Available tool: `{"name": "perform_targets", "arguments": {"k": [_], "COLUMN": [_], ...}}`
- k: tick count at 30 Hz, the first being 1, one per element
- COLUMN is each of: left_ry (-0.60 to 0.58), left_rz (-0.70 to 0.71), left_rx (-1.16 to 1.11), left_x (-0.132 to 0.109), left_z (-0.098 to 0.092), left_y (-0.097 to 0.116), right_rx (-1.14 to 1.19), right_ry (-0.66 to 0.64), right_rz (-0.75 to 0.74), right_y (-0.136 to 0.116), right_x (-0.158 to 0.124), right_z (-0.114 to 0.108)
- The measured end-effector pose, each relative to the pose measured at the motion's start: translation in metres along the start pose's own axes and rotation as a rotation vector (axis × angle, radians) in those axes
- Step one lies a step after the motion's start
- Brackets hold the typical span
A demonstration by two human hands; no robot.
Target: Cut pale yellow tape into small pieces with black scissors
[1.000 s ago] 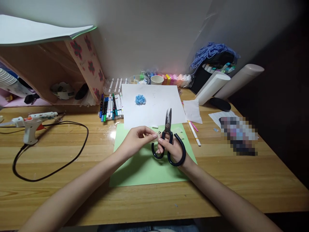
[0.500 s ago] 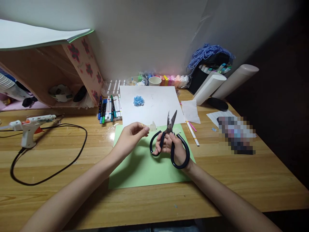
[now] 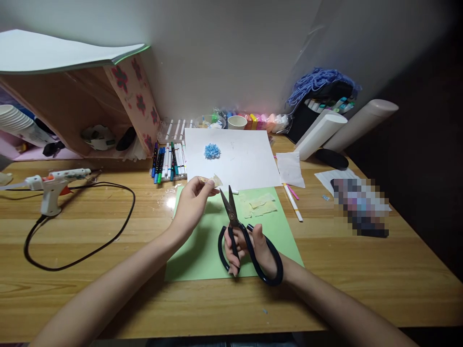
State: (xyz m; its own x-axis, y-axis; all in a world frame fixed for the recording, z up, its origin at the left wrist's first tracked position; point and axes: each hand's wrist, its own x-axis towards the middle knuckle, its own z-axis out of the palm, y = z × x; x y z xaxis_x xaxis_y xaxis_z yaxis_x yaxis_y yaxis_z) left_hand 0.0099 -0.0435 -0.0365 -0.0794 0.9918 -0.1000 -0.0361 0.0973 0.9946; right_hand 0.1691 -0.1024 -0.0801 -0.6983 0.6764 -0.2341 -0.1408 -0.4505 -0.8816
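Note:
My left hand pinches a small pale yellowish scrap between thumb and fingers, above the far left part of a green sheet. Wrapped through black handles, my right hand grips a pair of scissors. Their blades are slightly apart and point up and left, with the tips close beside the left fingers. Flat on the green sheet, to the right of the blades, lie several pale yellowish strips. Behind the hands, a white sheet bears a clump of blue bits.
A white glue gun with a looped black cord lies at left. Several markers stand beside the white sheet. Another marker and a white paper piece lie right. A paper cup and white bottles stand at the back.
The scissors have moved down and turned so the tips point left toward my left hand. The yellowish strips on the green sheet now show. My left hand has shifted slightly, still pinching the scrap.

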Motion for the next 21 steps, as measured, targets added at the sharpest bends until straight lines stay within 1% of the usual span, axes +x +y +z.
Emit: {"name": "perform_targets", "arguments": {"k": [3,5,9,14,18,21], "left_ry": [-0.033,-0.069,-0.092,-0.125,-0.135,-0.120], "left_rz": [0.008,-0.010,-0.060,-0.080,-0.073,-0.069], "left_rx": [-0.014,-0.001,0.016,0.036,0.038,0.016], "left_x": [-0.001,-0.004,-0.010,-0.015,-0.017,-0.017], "left_z": [0.001,0.003,0.008,0.011,0.013,0.012], "left_y": [-0.001,0.000,0.002,0.003,0.003,0.003], "right_rx": [0.004,0.017,0.045,0.074,0.086,0.026], "right_ry": [-0.020,-0.002,0.053,0.064,0.068,0.077], "right_rz": [0.019,0.003,-0.036,-0.061,-0.099,-0.125], "right_y": [0.001,0.003,0.002,0.003,0.008,0.010], "right_x": [0.001,0.002,0.005,0.009,0.010,0.008], "right_z": [0.000,-0.001,-0.001,-0.003,-0.003,-0.004]}}
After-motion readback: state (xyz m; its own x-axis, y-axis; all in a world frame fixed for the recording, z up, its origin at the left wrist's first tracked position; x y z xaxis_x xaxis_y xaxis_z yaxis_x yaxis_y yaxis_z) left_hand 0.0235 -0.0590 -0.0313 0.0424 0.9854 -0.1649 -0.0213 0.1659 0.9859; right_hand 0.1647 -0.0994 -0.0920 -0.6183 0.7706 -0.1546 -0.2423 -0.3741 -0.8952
